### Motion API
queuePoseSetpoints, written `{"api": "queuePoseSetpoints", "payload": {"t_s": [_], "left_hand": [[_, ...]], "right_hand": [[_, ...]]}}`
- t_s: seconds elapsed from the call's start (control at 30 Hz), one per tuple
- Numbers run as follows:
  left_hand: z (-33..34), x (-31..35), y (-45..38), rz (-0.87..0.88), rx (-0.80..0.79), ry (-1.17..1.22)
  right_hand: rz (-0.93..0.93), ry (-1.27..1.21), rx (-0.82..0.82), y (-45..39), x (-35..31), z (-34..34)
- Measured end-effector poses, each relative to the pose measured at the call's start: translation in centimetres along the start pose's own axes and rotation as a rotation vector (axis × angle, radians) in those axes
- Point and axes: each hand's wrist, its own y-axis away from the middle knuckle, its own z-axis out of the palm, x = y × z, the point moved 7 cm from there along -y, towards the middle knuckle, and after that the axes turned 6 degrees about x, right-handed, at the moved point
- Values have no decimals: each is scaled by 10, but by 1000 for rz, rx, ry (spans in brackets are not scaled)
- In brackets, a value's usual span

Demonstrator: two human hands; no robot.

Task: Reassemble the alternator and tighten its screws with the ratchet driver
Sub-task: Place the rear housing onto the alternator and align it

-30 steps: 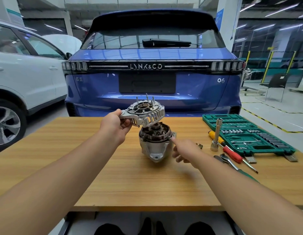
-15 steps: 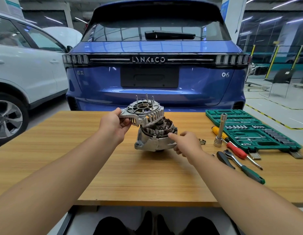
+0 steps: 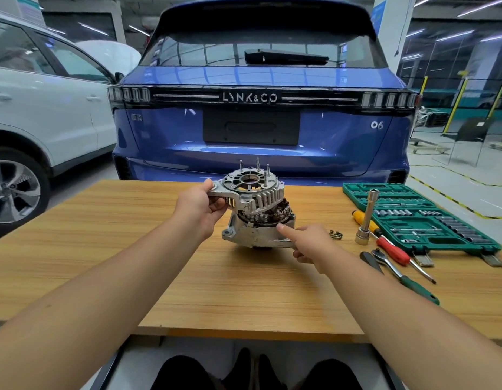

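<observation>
1. Our left hand (image 3: pixel 200 209) grips the rear cover (image 3: pixel 249 190) by its mounting ear and holds it tilted over the alternator body (image 3: pixel 255 235), which stands on the wooden table (image 3: pixel 131 249).
2. Our right hand (image 3: pixel 308 243) holds nothing; its index finger is stretched out and touches the body's rim.
3. We judge that the step in hand is seating the cover, which is not yet closed.
4. Next we must line up the holes and lower the cover flat.
5. Only after this come the screws (image 3: pixel 336 235) and the ratchet driver (image 3: pixel 398 274), both lying to the right of the body.
</observation>
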Motion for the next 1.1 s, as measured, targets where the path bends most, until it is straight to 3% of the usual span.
{"api": "queuePoseSetpoints", "payload": {"t_s": [0.17,1.1], "left_hand": [[-2,-4,-1,15,-28,-67],[33,-13,-24,-58,-181,-156]], "right_hand": [[-77,-59,3,3,4,-1],[-87,-169,23,6,6,9]]}}
